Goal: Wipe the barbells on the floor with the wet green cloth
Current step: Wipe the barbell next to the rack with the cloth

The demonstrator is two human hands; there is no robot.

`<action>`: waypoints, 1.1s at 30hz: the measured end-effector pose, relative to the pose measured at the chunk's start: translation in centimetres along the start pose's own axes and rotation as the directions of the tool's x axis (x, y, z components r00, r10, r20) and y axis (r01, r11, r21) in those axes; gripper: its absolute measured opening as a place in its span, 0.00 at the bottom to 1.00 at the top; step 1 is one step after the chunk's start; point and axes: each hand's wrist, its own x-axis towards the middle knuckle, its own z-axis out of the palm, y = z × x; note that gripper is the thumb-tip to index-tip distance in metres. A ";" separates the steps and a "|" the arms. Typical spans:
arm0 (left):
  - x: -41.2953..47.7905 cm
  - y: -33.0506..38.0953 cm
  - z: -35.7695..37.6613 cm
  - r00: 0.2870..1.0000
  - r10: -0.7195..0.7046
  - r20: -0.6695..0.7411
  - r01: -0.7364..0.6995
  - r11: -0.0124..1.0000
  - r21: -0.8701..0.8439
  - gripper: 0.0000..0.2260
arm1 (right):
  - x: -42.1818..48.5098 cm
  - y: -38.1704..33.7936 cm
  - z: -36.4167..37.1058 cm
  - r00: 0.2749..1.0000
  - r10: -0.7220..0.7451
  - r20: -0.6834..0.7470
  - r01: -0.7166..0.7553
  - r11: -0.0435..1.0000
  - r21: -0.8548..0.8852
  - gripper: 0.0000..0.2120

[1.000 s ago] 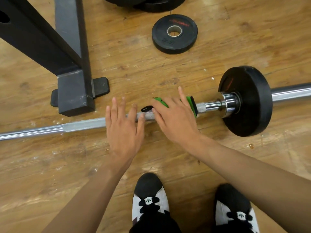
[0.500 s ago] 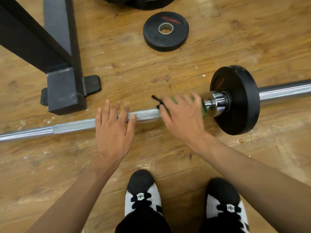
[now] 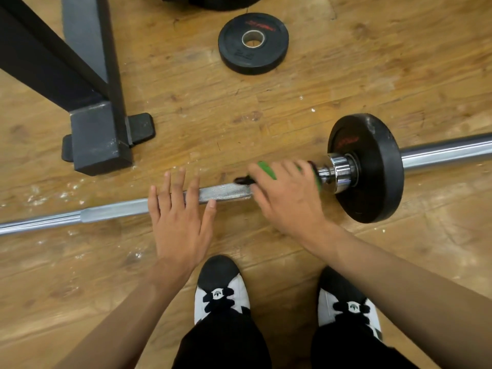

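So the barbell point(image 3: 226, 193) lies across mid-frame on the wood floor point(image 3: 346, 89). The green cloth point(image 3: 266, 169) sits on it beside the collar, with the right hand point(image 3: 287, 198) curled over it. Left hand point(image 3: 178, 222) lies flat on the bar, fingers spread. There's a loose plate point(image 3: 253, 43) at upper middle.

Worn wooden floor point(image 3: 372, 75), white specks; black steel rack base point(image 3: 98, 137) upper left; loose weight plate point(image 3: 237, 53) top.

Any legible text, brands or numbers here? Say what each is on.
Loose plate: red lettering and raised marks, too blurred to read.
Barbell's plate: red lettering, too blurred to read.
Shoes: trefoil logo on each tongue, no words legible.
Nothing can be quoted.
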 end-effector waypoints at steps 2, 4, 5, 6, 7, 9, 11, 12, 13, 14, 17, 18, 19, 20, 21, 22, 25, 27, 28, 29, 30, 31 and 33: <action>-0.7 0.1 -0.1 1.000 -0.005 0.010 0.006 1.000 -0.007 0.31 | -1.7 1.3 -0.7 0.989 0.142 -0.048 -0.141 0.990 0.032 0.15; -1.6 0.4 -0.1 1.000 -0.009 0.009 0.009 1.000 0.005 0.32 | -2.5 0.4 -1.0 0.971 0.234 -0.057 -0.232 0.972 0.026 0.14; -2.0 0.5 -0.1 1.000 -0.005 0.009 0.004 1.000 0.015 0.32 | -2.4 -0.6 -1.0 0.967 0.250 -0.041 -0.250 0.968 0.018 0.14; -2.4 0.5 0.0 1.000 0.003 0.009 -0.003 1.000 0.022 0.33 | -2.1 -1.7 -1.0 0.971 0.239 -0.009 -0.239 0.971 0.013 0.14; -2.8 0.4 0.0 1.000 0.012 0.011 -0.013 1.000 0.026 0.33 | -1.7 -3.0 -0.9 0.979 0.204 0.028 -0.204 0.979 0.007 0.15; -3.4 0.3 0.1 1.000 0.025 0.008 -0.025 0.999 0.034 0.34 | -1.4 -5.1 -0.6 0.990 0.110 0.083 -0.111 0.994 0.011 0.16; -4.0 0.3 0.2 1.000 0.022 -0.009 -0.021 0.999 0.034 0.33 | -1.8 -5.2 -0.5 0.995 0.047 0.088 -0.051 0.998 0.035 0.17; -4.2 0.4 0.2 1.000 0.023 -0.022 -0.022 0.999 0.035 0.33 | -2.4 -4.4 -0.6 0.997 0.029 0.071 -0.033 0.998 0.045 0.17; -4.4 0.4 0.3 0.999 0.028 -0.032 -0.027 0.999 0.037 0.33 | -3.3 -3.2 -0.8 0.999 0.028 0.046 -0.030 0.999 0.045 0.17; -4.5 0.4 0.4 0.999 0.032 -0.040 -0.031 0.999 0.038 0.32 | -4.4 -1.8 -0.9 0.999 0.050 0.017 -0.050 0.998 0.036 0.17; -4.9 0.2 0.7 0.998 0.039 -0.041 -0.038 0.999 0.024 0.32 | -6.5 0.5 -1.8 0.981 0.191 -0.019 -0.191 0.981 0.041 0.19; -4.9 0.2 0.7 0.998 0.038 -0.041 -0.037 0.999 0.027 0.32 | -6.4 0.0 -1.9 0.971 0.239 -0.028 -0.238 0.971 0.035 0.18; -4.9 0.2 0.7 0.999 0.036 -0.039 -0.035 0.999 0.029 0.32 | -5.9 -1.0 -1.8 0.961 0.274 -0.025 -0.274 0.962 0.023 0.17; -4.8 0.3 0.7 0.999 0.031 -0.038 -0.030 0.999 0.029 0.32 | -5.0 -2.2 -1.7 0.963 0.270 -0.007 -0.270 0.963 0.020 0.17; -4.7 0.3 0.6 0.999 0.029 -0.036 -0.028 0.999 0.026 0.32 | -4.1 -3.5 -1.3 0.974 0.225 0.019 -0.225 0.974 0.024 0.16; -4.5 0.4 0.6 0.999 0.028 -0.032 -0.027 0.999 0.024 0.32 | -3.2 -4.7 -0.9 0.987 0.155 0.046 -0.156 0.987 0.026 0.15; -3.7 0.1 0.5 1.000 0.025 -0.017 -0.025 1.000 0.010 0.31 | -1.7 -5.0 0.0 0.998 0.008 0.069 -0.010 0.999 0.035 0.13; -3.1 0.1 0.4 0.999 0.029 -0.014 -0.029 1.000 -0.002 0.31 | -1.9 -2.3 -0.3 0.999 0.038 0.029 -0.040 0.998 0.041 0.15; -2.8 0.1 0.4 1.000 0.025 -0.008 -0.025 1.000 -0.009 0.31 | -2.2 -0.9 -0.5 0.996 0.094 -0.003 -0.093 0.995 0.040 0.15; -2.5 0.1 0.3 1.000 0.017 -0.001 -0.017 1.000 -0.015 0.31 | -2.5 0.3 -0.8 0.988 0.149 -0.029 -0.148 0.988 0.040 0.15; -2.2 0.1 0.3 1.000 0.007 0.005 -0.007 1.000 -0.017 0.31 | -2.6 1.0 -1.0 0.981 0.189 -0.047 -0.187 0.982 0.036 0.15; -1.9 0.1 0.3 1.000 0.004 0.011 -0.004 1.000 -0.018 0.31 | -2.3 0.8 -0.9 0.973 0.221 -0.058 -0.221 0.975 0.011 0.14; -1.3 0.2 0.2 1.000 0.007 0.020 -0.006 1.000 -0.023 0.31 | -0.9 -0.8 -0.3 0.970 0.236 -0.050 -0.239 0.970 -0.052 0.13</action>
